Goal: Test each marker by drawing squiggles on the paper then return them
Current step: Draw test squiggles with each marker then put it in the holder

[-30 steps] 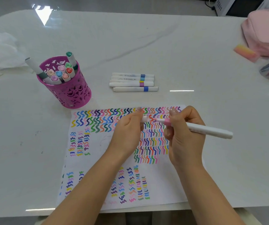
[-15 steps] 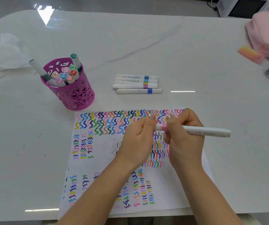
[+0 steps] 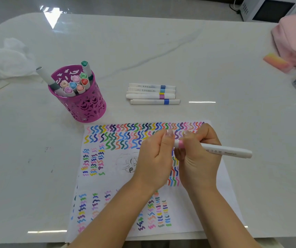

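While my right grip [image 3: 197, 158] clasps the white marker [image 3: 227, 151] over the paper [image 3: 107, 181], its long axis runs across the frame. The pink-banded end points left, where my left grip [image 3: 154, 158] pinches it, and the tail points right and slightly lower. Four capped markers [image 3: 152, 95] lie side by side at centre; nine stand in one purple cup [image 3: 82, 106]. One glossy white marbled desk [image 3: 215, 59] carries everything; a microwave [image 3: 268, 9] sits upper right.
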